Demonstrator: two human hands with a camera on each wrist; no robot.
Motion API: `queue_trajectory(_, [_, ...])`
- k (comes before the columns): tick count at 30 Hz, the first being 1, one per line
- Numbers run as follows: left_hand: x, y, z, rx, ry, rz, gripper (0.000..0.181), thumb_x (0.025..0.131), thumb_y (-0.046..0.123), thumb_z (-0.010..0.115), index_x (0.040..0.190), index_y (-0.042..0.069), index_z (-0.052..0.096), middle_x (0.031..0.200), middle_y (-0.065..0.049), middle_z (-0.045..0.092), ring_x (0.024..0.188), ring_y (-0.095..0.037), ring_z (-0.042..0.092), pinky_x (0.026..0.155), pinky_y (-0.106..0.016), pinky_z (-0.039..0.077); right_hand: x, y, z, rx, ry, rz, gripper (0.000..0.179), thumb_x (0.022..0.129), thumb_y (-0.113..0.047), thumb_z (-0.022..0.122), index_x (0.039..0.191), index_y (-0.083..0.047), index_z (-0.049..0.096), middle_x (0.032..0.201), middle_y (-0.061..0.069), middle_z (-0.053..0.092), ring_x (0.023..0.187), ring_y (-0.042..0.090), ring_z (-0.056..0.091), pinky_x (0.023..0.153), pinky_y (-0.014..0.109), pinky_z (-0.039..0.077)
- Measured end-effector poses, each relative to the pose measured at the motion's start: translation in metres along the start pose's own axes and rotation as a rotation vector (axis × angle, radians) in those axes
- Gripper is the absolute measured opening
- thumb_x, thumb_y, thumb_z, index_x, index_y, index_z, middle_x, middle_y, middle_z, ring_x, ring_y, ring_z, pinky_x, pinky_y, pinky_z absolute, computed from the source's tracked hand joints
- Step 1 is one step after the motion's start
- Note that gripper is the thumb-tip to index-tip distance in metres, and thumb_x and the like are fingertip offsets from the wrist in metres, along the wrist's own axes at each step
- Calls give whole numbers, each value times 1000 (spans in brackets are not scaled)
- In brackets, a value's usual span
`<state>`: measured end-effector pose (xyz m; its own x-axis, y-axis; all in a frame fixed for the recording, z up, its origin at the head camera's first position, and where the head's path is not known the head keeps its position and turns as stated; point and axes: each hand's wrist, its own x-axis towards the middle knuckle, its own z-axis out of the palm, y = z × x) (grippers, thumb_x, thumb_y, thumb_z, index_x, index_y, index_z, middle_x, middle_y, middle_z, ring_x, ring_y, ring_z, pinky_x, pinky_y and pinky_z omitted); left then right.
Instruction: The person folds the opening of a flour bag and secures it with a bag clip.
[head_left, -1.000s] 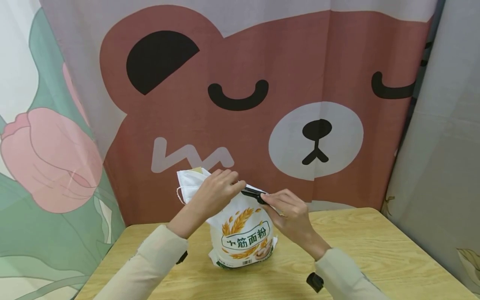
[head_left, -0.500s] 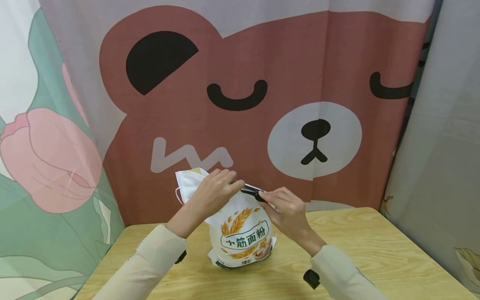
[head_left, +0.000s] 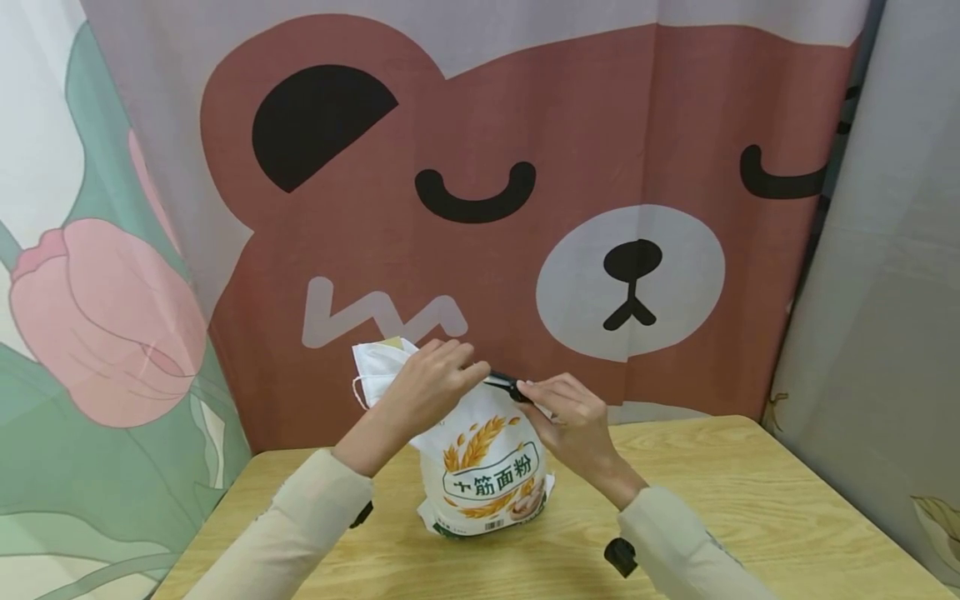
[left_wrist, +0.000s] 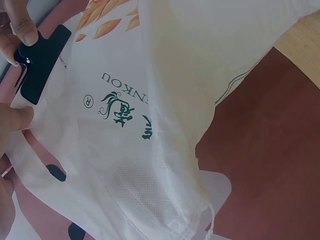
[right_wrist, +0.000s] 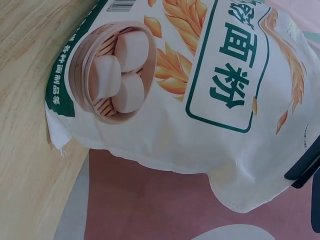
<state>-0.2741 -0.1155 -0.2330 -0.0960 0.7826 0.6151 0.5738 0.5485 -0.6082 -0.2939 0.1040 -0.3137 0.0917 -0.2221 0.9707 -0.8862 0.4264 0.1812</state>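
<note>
A white flour bag (head_left: 480, 450) printed with wheat ears and green lettering stands upright on the table, its top leaning left. My left hand (head_left: 427, 379) grips the bag's upper edge, with the thumb (left_wrist: 20, 120) pressing on the white material in the left wrist view. Just right of that thumb in the head view sits a black clip (head_left: 507, 385) at the bag's top edge. My right hand (head_left: 573, 417) pinches this clip between thumb and fingers. Low in the right wrist view's right side, the clip's dark bars (right_wrist: 305, 165) overlap the bag's corner.
The wooden table (head_left: 697, 492) reaches toward a hanging curtain (head_left: 480, 275) with a bear print close behind. A floral curtain (head_left: 105, 333) hangs at the left and a grey one (head_left: 877, 333) at the right. A loose string (head_left: 358, 390) dangles from the bag's top left.
The right hand and the clip have shifted slightly left, closer to the left hand. The left hand and the bag have stayed nearly still.
</note>
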Motion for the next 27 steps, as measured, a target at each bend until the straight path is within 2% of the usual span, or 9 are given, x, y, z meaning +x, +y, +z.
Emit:
queue_trajectory(9, [0,0,1,1,18,1,16,83,-3,70,84,9,60,75,-4,51,62,-19,49,56,-28,38,-2,-1,0,5,4,34,26,92,-24,68,100,0,75,88,6,72,72,19,63,54,24,49])
queue_trajectory(27, [0,3,0,3,-7,-30,15,85,-3,68,86,9,59,75,-3,51,62,-19,49,56,-28,38,-5,-2,-1,-5,-5,72,28,93,-27,67,102,-2,75,87,4,70,71,18,62,52,20,47])
